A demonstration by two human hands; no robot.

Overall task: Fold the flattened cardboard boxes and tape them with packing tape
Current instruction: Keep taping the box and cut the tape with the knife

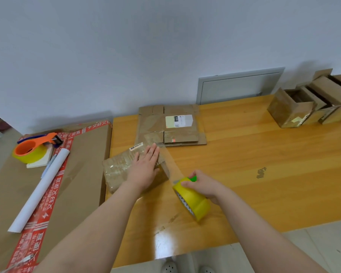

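Note:
A small folded cardboard box sits on the wooden table near its left edge. My left hand lies flat on the box top, fingers straight, pressing it down. My right hand grips a yellow roll of packing tape in a green-handled dispenser, just right of the box. A clear strip of tape stretches from the roll up to the box's far right corner. A stack of flattened cardboard boxes lies behind the box, by the wall.
Several folded boxes stand at the far right of the table. On the left, a large brown carton with red printed tape carries an orange tape dispenser, a white paper roll and a notepad. The table's front edge is close to me.

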